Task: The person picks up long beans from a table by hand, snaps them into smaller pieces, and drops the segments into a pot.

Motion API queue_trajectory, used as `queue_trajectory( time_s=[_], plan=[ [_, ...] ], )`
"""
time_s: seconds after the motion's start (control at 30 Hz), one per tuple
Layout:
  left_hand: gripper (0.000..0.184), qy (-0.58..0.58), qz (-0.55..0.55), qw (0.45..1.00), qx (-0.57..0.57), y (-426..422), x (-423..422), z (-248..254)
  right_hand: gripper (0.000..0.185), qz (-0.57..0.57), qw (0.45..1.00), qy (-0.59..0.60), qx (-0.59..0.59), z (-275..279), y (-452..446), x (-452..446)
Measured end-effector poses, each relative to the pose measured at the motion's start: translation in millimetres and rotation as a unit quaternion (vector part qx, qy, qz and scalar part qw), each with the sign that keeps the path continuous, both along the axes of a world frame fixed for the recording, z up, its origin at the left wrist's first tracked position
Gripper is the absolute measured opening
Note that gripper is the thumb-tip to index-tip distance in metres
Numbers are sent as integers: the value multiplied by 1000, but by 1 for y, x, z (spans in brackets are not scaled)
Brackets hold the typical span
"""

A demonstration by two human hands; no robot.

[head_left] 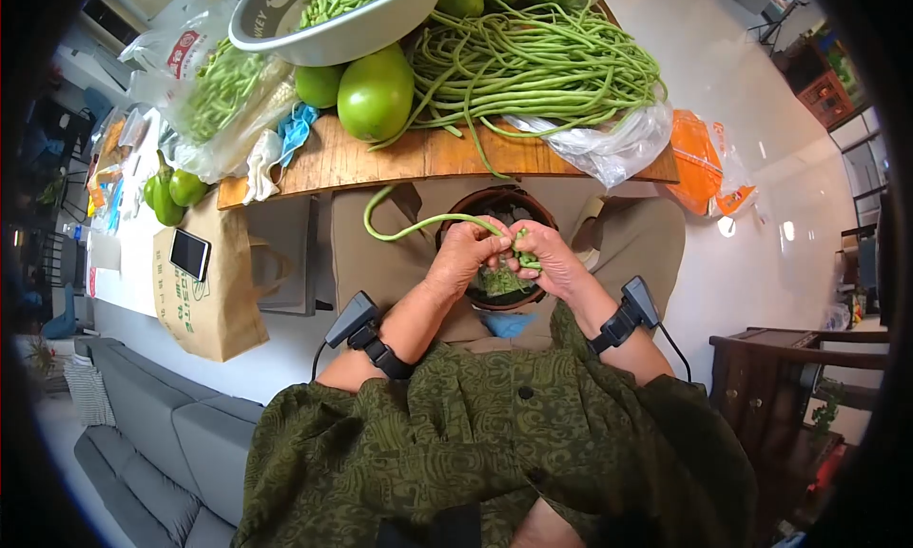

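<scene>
Yard-long bean (416, 228) trails left, pinched in the left hand (468, 253) above a round bin (535, 205); the right hand (555, 261) clasps bean pieces (526, 260), apparently mid-snapping. Another break would call for thumbs close together.

Tabletop (433, 160) and heaped beans (552, 68) block ahead; the sides lie open.

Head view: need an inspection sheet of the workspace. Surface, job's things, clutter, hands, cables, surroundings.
Surface: wooden table, bare strip along near edge.
Job's things: long bean in left hand; short pieces in right hand; long-bean pile on table; bucket below hands.
Clutter: blue mask, large green gourd, clear plastic bag.
Hands: fingers closed, meeting at the bean.
Cables: left cable, right cable, each at a wrist device.
Surroundings: gray sofa, orange bag.
</scene>
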State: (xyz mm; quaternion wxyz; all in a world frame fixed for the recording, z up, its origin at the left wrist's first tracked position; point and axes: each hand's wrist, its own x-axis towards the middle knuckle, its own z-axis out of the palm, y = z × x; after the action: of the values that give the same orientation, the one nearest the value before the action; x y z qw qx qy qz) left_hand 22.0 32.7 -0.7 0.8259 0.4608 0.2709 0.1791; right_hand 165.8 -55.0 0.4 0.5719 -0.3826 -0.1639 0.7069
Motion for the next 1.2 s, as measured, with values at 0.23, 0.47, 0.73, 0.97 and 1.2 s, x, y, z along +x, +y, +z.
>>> queue_trajectory(
  time_s=[0.23, 0.47, 0.73, 0.97, 1.2],
  plan=[
    [13, -26, 53, 996, -74, 6, -2, 1, 9, -4, 1000, -12, 14, -11, -1, 4],
    [8, 2, 25, 999, -37, 3, -2, -2, 11, 3, 1000, -7, -10, -9, -2, 2],
    [5, 97, -41, 980, 171, 4, 0, 0, 9, 54, 977, -198, -52, -21, -1, 5],
    [7, 123, 37, 901, 415, -10, 9, -13, 17, -46, 703, -707, 57, -34, 1, -10],
    [4, 21, 11, 996, 82, -12, 13, -2, 13, -64, 995, -32, -67, -24, -6, 9]
  ],
)
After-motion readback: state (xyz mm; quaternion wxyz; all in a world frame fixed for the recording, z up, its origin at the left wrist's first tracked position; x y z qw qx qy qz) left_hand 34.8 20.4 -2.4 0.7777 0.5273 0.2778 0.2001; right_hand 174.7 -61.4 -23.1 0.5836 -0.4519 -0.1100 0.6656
